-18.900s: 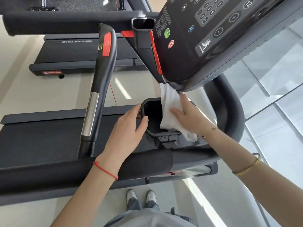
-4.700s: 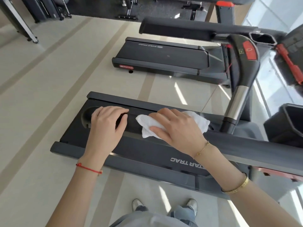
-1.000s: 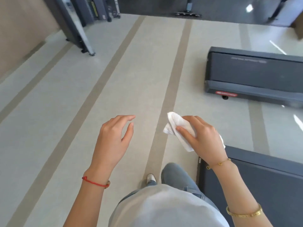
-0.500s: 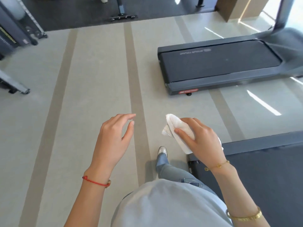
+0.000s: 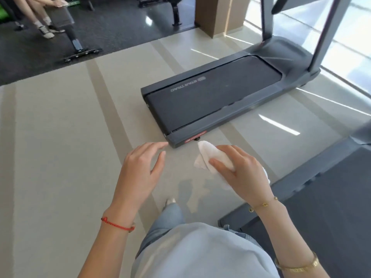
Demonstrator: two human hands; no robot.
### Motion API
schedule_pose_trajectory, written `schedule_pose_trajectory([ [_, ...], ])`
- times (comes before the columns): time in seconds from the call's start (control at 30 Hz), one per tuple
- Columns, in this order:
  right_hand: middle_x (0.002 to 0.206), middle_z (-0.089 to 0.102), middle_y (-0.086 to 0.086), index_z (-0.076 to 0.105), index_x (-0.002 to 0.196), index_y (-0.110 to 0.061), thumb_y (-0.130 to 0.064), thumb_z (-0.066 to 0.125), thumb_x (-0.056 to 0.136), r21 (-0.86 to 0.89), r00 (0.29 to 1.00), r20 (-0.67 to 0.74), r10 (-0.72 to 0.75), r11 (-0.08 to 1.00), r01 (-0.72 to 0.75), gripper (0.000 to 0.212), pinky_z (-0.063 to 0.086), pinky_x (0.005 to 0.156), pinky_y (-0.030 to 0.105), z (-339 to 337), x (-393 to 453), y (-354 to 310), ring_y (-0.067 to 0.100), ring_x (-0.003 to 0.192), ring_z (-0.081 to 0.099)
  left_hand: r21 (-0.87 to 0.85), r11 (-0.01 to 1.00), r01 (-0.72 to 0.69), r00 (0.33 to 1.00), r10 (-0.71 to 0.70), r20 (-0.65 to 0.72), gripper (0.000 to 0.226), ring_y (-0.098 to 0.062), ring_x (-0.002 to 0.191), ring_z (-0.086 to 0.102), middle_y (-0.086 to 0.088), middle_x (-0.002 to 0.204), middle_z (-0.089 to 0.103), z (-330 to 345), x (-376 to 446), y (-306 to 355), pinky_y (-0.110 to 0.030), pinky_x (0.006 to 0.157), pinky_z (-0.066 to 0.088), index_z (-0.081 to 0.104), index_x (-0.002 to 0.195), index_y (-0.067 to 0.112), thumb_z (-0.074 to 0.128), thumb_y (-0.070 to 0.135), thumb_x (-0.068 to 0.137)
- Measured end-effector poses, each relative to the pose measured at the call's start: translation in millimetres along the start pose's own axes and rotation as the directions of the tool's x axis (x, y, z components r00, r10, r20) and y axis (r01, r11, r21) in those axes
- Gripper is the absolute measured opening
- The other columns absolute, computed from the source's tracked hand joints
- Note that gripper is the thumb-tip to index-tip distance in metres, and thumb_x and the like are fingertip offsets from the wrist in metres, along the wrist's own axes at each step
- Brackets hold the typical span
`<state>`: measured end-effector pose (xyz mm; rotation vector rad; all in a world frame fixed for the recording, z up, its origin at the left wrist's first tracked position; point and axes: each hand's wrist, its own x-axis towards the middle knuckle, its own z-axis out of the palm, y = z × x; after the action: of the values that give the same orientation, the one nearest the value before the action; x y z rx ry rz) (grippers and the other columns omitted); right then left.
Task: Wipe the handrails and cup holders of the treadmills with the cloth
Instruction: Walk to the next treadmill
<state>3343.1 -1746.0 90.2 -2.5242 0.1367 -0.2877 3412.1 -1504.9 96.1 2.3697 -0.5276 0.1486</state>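
Loosely bunched cloth (image 5: 212, 160) in right hand (image 5: 241, 173), tip pointing up-left

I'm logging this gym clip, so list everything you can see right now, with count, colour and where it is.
treadmill: one, dark grey, ahead on the floor, uprights at top right
nearer treadmill: one, dark grey, lower right, partly in view
weight bench: one, black, top left on dark flooring, a person's legs on it
pillar: one, brown, top centre
floor: beige with darker stripes
cloth: one, white, held in the right hand
left hand: empty, fingers relaxed, red string at wrist
right hand: grips the cloth, gold bracelets on the arm
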Motion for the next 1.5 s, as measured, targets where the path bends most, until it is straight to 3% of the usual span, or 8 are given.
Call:
schedule_pose_trajectory([
  [0.07, 0.100, 0.062, -0.017, 0.062, 0.112, -0.032, -0.049, 0.057, 0.090, -0.005, 0.998, -0.026, 0.064, 0.998, -0.064, 0.027, 0.032, 0.062, 0.017, 0, 22, 12, 0.000, 0.078, 0.043, -0.017, 0.999, -0.031, 0.998, 0.031, 0.046, 0.030, -0.013, 0.104, 0.063, 0.011, 0.112, 0.067, 11, 38, -6, -0.044, 0.093, 0.050, 0.066, 0.120, 0.021, 0.047, 0.028, 0.098],
  [0.23, 0.098, 0.060, -0.020, 0.061, 0.110, -0.034, -0.054, 0.052, 0.089, -0.027, 0.972, -0.110, 0.209, 0.977, -0.213, 0.030, 0.031, 0.062, 0.001, 3, 80, 41, -0.002, 0.079, 0.042, -0.067, 0.989, -0.134, 0.981, 0.142, 0.130, 0.030, -0.012, 0.104, 0.063, 0.012, 0.112, 0.067, 43, 139, -16, -0.042, 0.095, 0.049, 0.067, 0.119, 0.021, 0.047, 0.028, 0.097],
  [0.4, 0.097, 0.062, -0.017, 0.062, 0.109, -0.031, -0.055, 0.050, 0.089, -0.017, 0.922, -0.228, 0.313, 0.946, -0.325, 0.033, 0.035, 0.066, 0.003, -1, 152, 74, 0.000, 0.077, 0.042, -0.122, 0.954, -0.274, 0.936, 0.294, 0.192, 0.029, -0.009, 0.104, 0.063, 0.013, 0.111, 0.067, 79, 255, -16, -0.044, 0.096, 0.049, 0.067, 0.118, 0.021, 0.048, 0.027, 0.097],
  [0.53, 0.096, 0.062, -0.015, 0.062, 0.108, -0.032, -0.052, 0.053, 0.091, -0.012, 0.873, -0.312, 0.375, 0.917, -0.398, 0.028, 0.031, 0.061, 0.016, -11, 210, 96, 0.003, 0.074, 0.045, -0.146, 0.908, -0.392, 0.879, 0.416, 0.232, 0.026, -0.007, 0.106, 0.061, 0.012, 0.114, 0.067, 107, 347, 0, -0.043, 0.098, 0.049, 0.067, 0.119, 0.021, 0.050, 0.024, 0.099],
  [0.8, 0.096, 0.064, -0.014, 0.064, 0.107, -0.028, -0.056, 0.048, 0.088, 0.029, 0.700, -0.484, 0.526, 0.809, -0.587, 0.038, 0.029, 0.059, 0.015, -38, 265, 150, 0.002, 0.072, 0.046, -0.280, 0.809, -0.517, 0.711, 0.588, 0.386, 0.026, -0.008, 0.107, 0.062, 0.011, 0.116, 0.067, 184, 467, 48, -0.044, 0.098, 0.049, 0.066, 0.122, 0.020, 0.052, 0.021, 0.100],
  [0.93, 0.096, 0.063, -0.015, 0.063, 0.107, -0.029, -0.055, 0.053, 0.090, 0.073, 0.598, -0.535, 0.597, 0.738, -0.671, 0.033, 0.036, 0.061, 0.008, -54, 277, 193, 0.003, 0.075, 0.049, -0.354, 0.753, -0.554, 0.613, 0.657, 0.439, 0.031, -0.008, 0.108, 0.062, 0.011, 0.116, 0.067, 240, 509, 87, -0.043, 0.099, 0.049, 0.066, 0.121, 0.020, 0.048, 0.029, 0.098],
  [1.13, 0.095, 0.062, -0.014, 0.063, 0.104, -0.028, -0.058, 0.041, 0.091, 0.086, 0.473, -0.625, 0.621, 0.657, -0.749, 0.039, 0.044, 0.061, 0.022, -98, 298, 279, 0.006, 0.074, 0.054, -0.459, 0.676, -0.577, 0.504, 0.736, 0.451, 0.031, -0.010, 0.107, 0.063, 0.010, 0.115, 0.067, 335, 565, 167, -0.044, 0.099, 0.048, 0.066, 0.122, 0.020, 0.048, 0.029, 0.099],
  [1.5, 0.103, 0.062, -0.014, 0.063, 0.106, -0.025, -0.049, 0.042, 0.099, 0.102, 0.365, -0.717, 0.593, 0.608, -0.788, 0.033, 0.043, 0.066, 0.019, -239, 322, 430, 0.009, 0.083, 0.058, -0.594, 0.520, -0.615, 0.332, 0.853, 0.403, 0.026, -0.016, 0.105, 0.064, 0.009, 0.114, 0.068, 483, 634, 360, -0.044, 0.096, 0.049, 0.068, 0.118, 0.019, 0.052, 0.024, 0.098],
])
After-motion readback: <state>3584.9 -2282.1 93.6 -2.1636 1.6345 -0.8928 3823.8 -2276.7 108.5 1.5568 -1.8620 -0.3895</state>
